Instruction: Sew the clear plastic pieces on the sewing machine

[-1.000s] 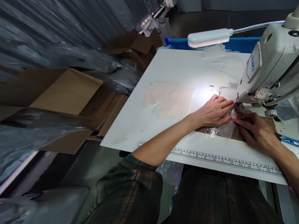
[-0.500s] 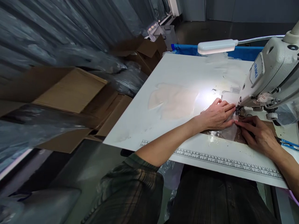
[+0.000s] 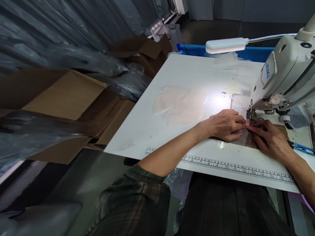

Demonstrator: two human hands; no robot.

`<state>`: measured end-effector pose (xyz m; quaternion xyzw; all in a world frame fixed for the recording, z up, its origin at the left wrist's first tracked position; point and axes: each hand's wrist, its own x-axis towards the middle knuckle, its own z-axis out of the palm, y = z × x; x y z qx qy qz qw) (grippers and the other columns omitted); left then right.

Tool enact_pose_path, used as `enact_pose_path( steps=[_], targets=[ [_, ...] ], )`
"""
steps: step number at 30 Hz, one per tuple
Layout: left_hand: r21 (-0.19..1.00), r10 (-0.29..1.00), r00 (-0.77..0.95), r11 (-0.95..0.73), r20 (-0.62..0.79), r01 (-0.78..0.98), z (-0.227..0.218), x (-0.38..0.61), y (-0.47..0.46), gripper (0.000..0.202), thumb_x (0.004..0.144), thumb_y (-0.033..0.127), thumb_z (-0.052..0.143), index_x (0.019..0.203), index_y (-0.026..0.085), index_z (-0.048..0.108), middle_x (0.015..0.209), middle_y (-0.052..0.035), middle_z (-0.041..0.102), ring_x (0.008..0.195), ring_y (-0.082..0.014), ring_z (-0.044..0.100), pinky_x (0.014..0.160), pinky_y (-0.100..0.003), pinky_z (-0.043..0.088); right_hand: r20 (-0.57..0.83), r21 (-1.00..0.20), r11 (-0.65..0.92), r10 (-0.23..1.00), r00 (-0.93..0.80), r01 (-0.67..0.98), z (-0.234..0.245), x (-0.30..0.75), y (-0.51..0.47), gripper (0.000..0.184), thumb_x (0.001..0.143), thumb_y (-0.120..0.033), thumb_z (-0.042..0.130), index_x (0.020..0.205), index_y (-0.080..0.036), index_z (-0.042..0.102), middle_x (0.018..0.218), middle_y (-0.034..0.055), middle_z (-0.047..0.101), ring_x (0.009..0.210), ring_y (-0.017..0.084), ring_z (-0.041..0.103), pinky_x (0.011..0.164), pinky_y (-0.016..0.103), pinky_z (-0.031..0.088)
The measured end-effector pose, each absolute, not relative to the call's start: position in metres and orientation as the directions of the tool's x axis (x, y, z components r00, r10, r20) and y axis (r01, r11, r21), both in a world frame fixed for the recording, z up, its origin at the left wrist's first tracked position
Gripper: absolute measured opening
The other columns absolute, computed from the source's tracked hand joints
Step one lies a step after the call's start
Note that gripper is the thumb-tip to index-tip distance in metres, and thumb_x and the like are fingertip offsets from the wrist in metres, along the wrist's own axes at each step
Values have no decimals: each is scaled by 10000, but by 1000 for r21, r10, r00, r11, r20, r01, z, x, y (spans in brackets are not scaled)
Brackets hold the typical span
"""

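A thin sheer whitish fabric piece (image 3: 240, 140) lies on the sewing machine's bed, just in front of the needle and presser foot (image 3: 248, 113). My left hand (image 3: 227, 124) rests on it from the left, fingers bent and drawn together at its edge. From the right, my right hand (image 3: 272, 139) meets the left fingertips, its index finger and thumb closed on the fabric's edge. The exact grip at the fingertips is partly hidden. Above both hands stands the white sewing machine head (image 3: 275, 72).
Pale sheer pieces (image 3: 179, 105) lie flat on the white table (image 3: 137, 131), left of my hands. Blue thread snips (image 3: 304, 148) sit to the right. A lamp (image 3: 226, 45) hangs over the far edge. A printed ruler (image 3: 221, 167) runs along the front; cardboard boxes (image 3: 64, 95) stand left.
My left hand has drawn back slightly from the presser foot, and its flat fingers have curled. The right hand stays near the same place. The whole view has shifted a little.
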<state>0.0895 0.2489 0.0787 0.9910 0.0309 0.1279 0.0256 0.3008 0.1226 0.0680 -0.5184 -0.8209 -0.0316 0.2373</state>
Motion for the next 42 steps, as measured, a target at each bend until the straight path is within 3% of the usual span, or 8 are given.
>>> enact_pose_path(
  steps=[13,22,29,32,35,39,42],
  targets=[
    [-62,83,959,-993,272,104,75,88,253,422,1038,411,390,1183,145,684,1209,-117,699,816,-192,629,763,-358,470,352,-105,344,890,-289,933,66,295,125,418,1021,-325,386,1285,-198,685,1035,140,625,737,200,583,552,310,451],
    [-65,165,944,-980,284,190,70,93,258,449,1059,414,368,1222,131,676,1277,-137,677,896,-211,634,797,-366,456,364,-98,367,878,-310,925,72,293,123,388,994,-272,410,1199,-200,731,1012,143,640,774,222,603,586,313,452],
    [-26,255,927,-962,275,272,71,95,259,439,1056,441,368,1233,167,662,1267,-123,678,963,-236,616,840,-387,424,293,-117,273,928,-229,955,72,290,127,414,989,-321,412,1252,-214,715,1015,139,646,697,198,579,515,295,371],
    [-13,271,913,-957,304,288,68,95,261,411,1047,451,392,1218,186,655,1282,-136,660,991,-244,608,855,-404,421,269,-220,252,944,-190,942,71,293,127,415,982,-350,425,1257,-235,713,1037,135,656,756,220,618,548,311,433],
    [10,273,886,-957,374,290,67,91,268,416,1040,490,421,1207,176,636,1320,-159,638,1041,-257,612,872,-427,446,288,-437,210,954,-85,875,72,301,128,382,959,-360,450,1175,-228,736,994,113,667,828,230,648,663,347,515],
    [63,310,817,-945,486,321,77,82,274,354,1059,420,409,1153,169,641,1205,-136,694,1012,-236,646,837,-417,495,228,-690,11,953,202,724,70,310,133,271,893,-385,514,854,-212,719,715,50,604,647,187,586,589,321,473],
    [116,304,844,-952,442,283,90,79,266,327,1063,345,400,1105,167,671,1096,-110,724,938,-206,672,789,-368,517,128,-813,-78,943,307,577,71,312,137,260,863,-402,530,767,-213,682,671,42,603,618,177,575,557,302,449]
  ],
)
